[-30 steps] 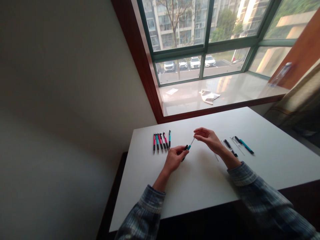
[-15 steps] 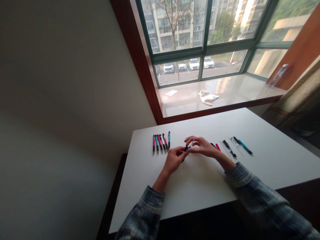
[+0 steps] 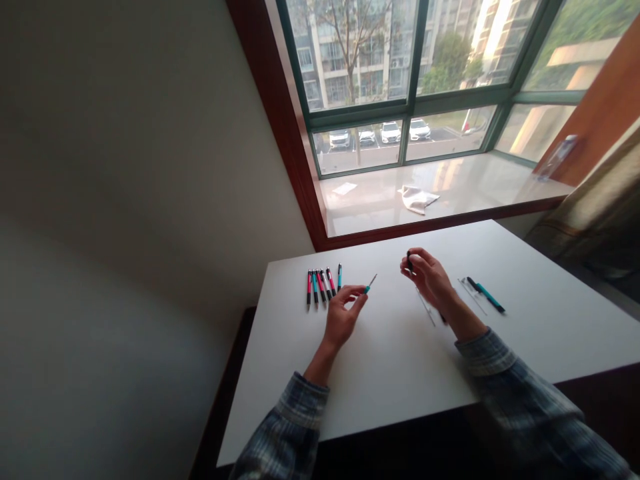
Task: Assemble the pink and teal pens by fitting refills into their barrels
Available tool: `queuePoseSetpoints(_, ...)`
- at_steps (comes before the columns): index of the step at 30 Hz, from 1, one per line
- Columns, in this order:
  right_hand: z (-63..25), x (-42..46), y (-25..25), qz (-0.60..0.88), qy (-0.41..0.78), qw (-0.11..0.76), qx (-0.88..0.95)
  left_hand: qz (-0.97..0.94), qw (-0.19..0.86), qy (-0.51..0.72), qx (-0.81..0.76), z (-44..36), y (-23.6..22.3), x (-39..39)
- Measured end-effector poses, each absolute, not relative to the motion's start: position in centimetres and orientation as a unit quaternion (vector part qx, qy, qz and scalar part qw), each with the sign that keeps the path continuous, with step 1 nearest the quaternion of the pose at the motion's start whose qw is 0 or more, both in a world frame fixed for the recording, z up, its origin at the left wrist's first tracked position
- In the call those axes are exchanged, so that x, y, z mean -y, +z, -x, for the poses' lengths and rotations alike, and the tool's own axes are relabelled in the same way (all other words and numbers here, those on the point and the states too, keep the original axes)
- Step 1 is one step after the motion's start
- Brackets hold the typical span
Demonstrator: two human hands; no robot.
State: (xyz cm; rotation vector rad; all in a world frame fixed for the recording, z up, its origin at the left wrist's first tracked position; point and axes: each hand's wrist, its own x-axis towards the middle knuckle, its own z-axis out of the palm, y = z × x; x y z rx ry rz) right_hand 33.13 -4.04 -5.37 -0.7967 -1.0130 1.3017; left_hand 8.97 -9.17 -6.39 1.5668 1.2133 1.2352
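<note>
Now apart, left hand (image 3: 343,317) pinches a teal pen barrel (image 3: 369,289), right hand (image 3: 431,279) grips a black pen part (image 3: 409,261).

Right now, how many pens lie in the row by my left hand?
6. They lie side by side on the white table, just beyond your left hand, from a pink pen at one end to a teal pen at the other; none looks hidden.

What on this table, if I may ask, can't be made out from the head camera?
In the head view:
- The black piece in the right hand: mostly hidden by that hand, its shape unclear.
- The teal pen part in the left hand: its lower end hidden by that hand.
- The dark item by the right wrist: mostly hidden by that hand.
- The row of pens: too small for markings to be read.
</note>
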Motion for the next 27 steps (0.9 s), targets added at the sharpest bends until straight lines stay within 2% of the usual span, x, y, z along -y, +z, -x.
queuePoseSetpoints(5, -32.4, 4.4, -6.0, 0.413, 0.461, 0.509, 0.599, -0.662, 0.204, 0.508, -0.512, -8.2, -5.9, 9.0)
queuePoseSetpoints(8, -32.3, 4.4, -6.3, 0.413, 0.449, 0.513, 0.604, -0.679, 0.149, 0.489, -0.528, -8.0, -6.0, 9.0)
queuePoseSetpoints(13, -32.5, 4.3, -6.5, 0.402, 0.477, 0.547, 0.559, -0.696, 0.111, 0.461, -0.538, -8.1, -6.3, 9.1)
queuePoseSetpoints(27, -32.0, 4.8, -5.7, 0.390, 0.486, 0.530, 0.575, -0.707, 0.109, 0.439, -0.544, -8.4, -6.0, 9.3)
